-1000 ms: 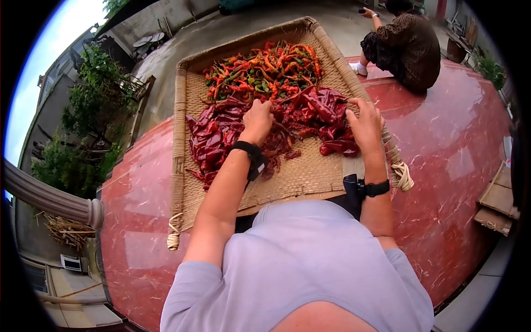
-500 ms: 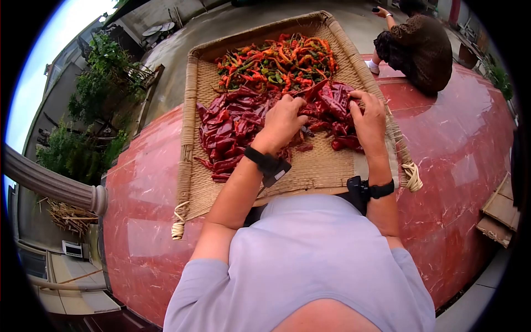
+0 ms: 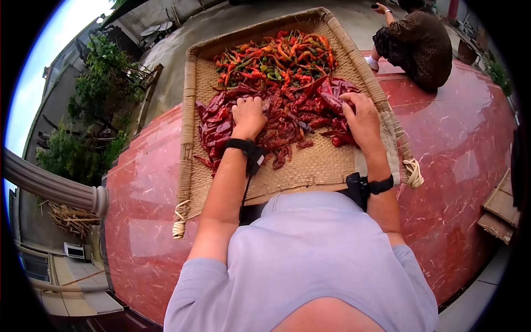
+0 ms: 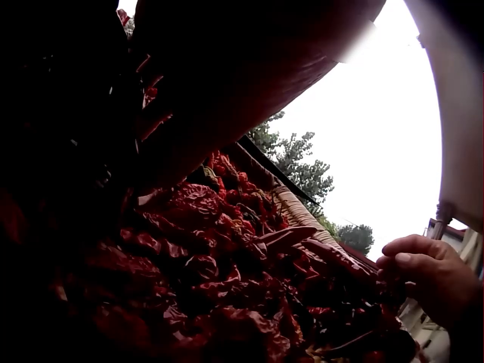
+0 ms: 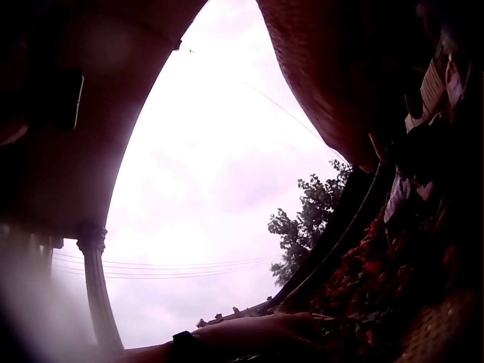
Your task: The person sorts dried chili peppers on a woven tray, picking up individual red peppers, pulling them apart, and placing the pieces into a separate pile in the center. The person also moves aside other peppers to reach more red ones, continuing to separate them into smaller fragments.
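Note:
Broad, glossy dark red peppers lie at the left of a woven tray, with crinkled smaller ones in the middle. My left hand is on the left pile, fingers bent down into it; their tips are hidden. At the right pile, my right hand has thumb and bent fingers at a long dark red pepper, pinching its end. The left wrist view shows that right hand beside wrinkled peppers. Low in the right wrist view lies my left hand.
Thin red, orange and green peppers fill the tray's far part. A person crouches beyond the right edge on red stone floor, holding a dark object. A stone column and plants stand at left.
My left hand first moved right over the middle, then back left onto the left pile, and crinkled peppers in the middle came into view. My right hand has stayed near the right pile.

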A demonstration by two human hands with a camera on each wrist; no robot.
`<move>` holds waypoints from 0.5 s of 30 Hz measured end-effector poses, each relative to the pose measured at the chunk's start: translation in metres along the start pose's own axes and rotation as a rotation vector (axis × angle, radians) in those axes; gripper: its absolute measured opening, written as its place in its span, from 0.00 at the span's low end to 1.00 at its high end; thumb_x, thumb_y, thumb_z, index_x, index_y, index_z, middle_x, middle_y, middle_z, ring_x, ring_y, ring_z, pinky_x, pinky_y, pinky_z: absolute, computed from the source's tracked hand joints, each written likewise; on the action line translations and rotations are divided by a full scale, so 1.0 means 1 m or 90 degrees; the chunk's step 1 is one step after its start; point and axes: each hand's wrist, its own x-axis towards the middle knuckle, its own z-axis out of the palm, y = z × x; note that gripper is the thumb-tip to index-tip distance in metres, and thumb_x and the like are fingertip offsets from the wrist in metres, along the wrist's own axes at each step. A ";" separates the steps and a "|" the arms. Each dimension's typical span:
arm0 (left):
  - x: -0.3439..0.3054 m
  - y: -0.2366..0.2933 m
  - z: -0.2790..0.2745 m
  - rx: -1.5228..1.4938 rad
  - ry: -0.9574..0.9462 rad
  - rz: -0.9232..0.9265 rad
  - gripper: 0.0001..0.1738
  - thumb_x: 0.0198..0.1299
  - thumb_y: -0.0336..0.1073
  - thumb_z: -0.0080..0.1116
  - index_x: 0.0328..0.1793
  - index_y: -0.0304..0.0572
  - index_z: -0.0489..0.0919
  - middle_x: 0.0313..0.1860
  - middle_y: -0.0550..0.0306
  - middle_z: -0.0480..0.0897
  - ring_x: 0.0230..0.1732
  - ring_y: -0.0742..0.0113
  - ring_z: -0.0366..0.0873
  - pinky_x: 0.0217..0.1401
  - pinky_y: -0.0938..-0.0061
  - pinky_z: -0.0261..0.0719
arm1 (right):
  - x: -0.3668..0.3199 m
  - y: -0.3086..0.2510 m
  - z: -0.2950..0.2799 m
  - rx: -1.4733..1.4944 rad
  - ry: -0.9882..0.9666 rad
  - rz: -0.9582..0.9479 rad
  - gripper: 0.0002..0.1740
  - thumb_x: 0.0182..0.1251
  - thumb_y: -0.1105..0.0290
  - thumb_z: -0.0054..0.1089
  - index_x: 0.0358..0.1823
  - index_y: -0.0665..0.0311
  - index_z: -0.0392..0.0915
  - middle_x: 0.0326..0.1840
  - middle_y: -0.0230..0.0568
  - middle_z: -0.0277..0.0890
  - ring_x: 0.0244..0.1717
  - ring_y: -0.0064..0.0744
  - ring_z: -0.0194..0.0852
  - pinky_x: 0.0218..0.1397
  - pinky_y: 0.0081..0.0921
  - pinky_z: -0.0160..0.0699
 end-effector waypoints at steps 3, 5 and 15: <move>0.001 0.002 0.000 0.002 -0.007 -0.009 0.16 0.56 0.38 0.69 0.51 0.46 0.85 0.48 0.50 0.87 0.57 0.48 0.78 0.54 0.55 0.73 | 0.000 -0.002 0.001 0.022 -0.008 -0.009 0.08 0.68 0.71 0.61 0.47 0.59 0.83 0.46 0.44 0.81 0.51 0.49 0.77 0.57 0.44 0.75; 0.002 0.002 0.001 0.015 -0.019 -0.010 0.15 0.56 0.37 0.68 0.50 0.47 0.86 0.45 0.50 0.88 0.55 0.48 0.80 0.53 0.56 0.73 | 0.001 -0.005 0.001 0.024 -0.021 -0.021 0.08 0.68 0.71 0.61 0.46 0.60 0.83 0.44 0.44 0.81 0.50 0.49 0.78 0.56 0.44 0.75; 0.006 -0.011 0.009 -0.116 0.114 0.010 0.16 0.57 0.36 0.69 0.51 0.41 0.81 0.43 0.47 0.85 0.48 0.44 0.83 0.50 0.53 0.80 | 0.006 -0.014 -0.002 0.035 0.007 -0.037 0.06 0.69 0.70 0.63 0.45 0.60 0.84 0.43 0.42 0.82 0.49 0.48 0.79 0.55 0.42 0.75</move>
